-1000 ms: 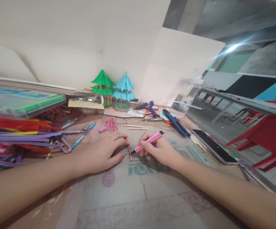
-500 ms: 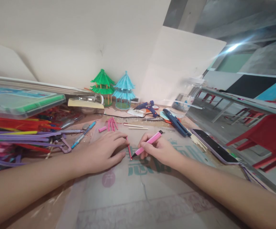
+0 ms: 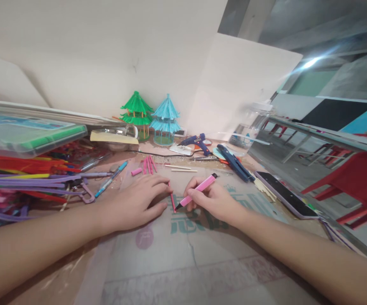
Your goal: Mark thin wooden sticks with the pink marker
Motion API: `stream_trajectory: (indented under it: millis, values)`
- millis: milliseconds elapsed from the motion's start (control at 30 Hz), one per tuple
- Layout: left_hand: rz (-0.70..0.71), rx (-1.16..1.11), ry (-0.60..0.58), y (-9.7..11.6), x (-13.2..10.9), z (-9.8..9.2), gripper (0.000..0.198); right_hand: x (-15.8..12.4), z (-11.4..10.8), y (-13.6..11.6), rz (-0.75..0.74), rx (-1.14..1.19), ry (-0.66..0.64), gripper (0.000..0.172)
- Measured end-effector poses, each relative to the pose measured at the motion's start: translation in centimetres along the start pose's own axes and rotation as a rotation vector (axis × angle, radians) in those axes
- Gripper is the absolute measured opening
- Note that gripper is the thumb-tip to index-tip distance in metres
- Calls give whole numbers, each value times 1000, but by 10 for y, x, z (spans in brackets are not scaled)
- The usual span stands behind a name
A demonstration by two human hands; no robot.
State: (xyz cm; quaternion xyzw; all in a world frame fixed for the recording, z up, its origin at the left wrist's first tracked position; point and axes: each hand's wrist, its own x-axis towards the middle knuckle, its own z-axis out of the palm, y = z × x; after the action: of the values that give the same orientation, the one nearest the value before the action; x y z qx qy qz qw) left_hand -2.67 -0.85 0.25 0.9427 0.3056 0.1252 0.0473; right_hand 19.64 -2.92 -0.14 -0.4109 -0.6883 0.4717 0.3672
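Note:
My right hand (image 3: 204,197) grips a pink marker pen (image 3: 202,185), its black tip pointing down to the left. The tip touches or nearly touches the lower end of a thin pink stick (image 3: 172,198), which lies on a printed plastic sheet (image 3: 158,262). Fingers of my left hand (image 3: 143,199) hold that stick at its upper part; the exact contact is partly hidden. Beyond the left hand lie several pink sticks (image 3: 149,165) and a pink pen cap (image 3: 136,172). Two plain wooden sticks (image 3: 183,170) rest beside them.
Green (image 3: 136,112) and blue (image 3: 166,120) pagoda models stand at the back, near a glue gun (image 3: 199,143). A utility knife (image 3: 233,163) and phone (image 3: 285,194) lie right. Colourful pipe cleaners (image 3: 27,182), a blue pen (image 3: 111,179) and a plastic case (image 3: 31,133) are left.
Both hands, the marker pen and the pink stick stay almost in place. The view has shifted only very slightly.

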Motion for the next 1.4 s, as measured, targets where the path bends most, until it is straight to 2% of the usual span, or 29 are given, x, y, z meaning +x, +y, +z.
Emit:
stream_trajectory:
  millis: [267, 467, 633, 767, 933, 1400]
  values:
    - [-4, -2, -6, -2, 0, 1, 35, 1, -1, 3, -11, -42, 35, 23]
    - [-14, 11, -22, 0, 0, 0, 35, 1, -1, 3, 12, -6, -26, 25]
    - [-8, 17, -8, -1, -1, 0, 35, 1, -1, 4, 0, -20, 20, 24]
    - [-5, 14, -4, -1, 0, 0, 34, 0, -2, 4, 25, -2, -17, 26]
    - [-6, 0, -1, -2, -1, 1, 33, 0, -1, 3, -11, -9, 12, 25]
    - [-1, 10, -4, -1, -1, 0, 31, 0, 0, 2, 5, 18, -16, 20]
